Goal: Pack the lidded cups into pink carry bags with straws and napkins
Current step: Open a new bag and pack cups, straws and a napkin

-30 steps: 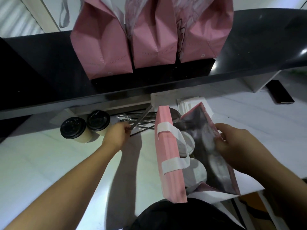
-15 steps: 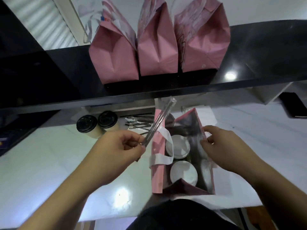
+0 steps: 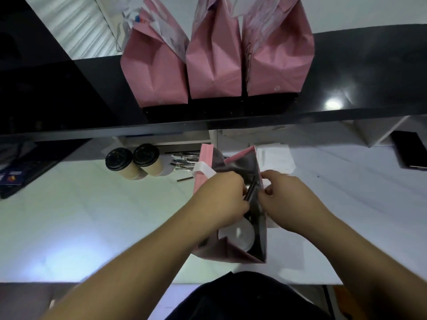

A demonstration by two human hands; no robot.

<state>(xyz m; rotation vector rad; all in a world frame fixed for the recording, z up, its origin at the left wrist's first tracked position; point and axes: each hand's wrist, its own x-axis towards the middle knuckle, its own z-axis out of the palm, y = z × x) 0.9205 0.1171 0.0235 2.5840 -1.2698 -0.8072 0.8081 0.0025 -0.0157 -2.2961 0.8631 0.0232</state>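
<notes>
Three packed bags (image 3: 215, 54) on shelf, two black-lidded cups (image 3: 131, 161), left hand (image 3: 221, 197) grip pinching straw (image 3: 250, 190), right hand (image 3: 288, 199) grip pinching open bag (image 3: 233, 254)

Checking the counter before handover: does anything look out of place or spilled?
One wrapped straw lies alone on the white counter, apart from the straw pile. No spill shows; both black-lidded cups stand upright.
</notes>
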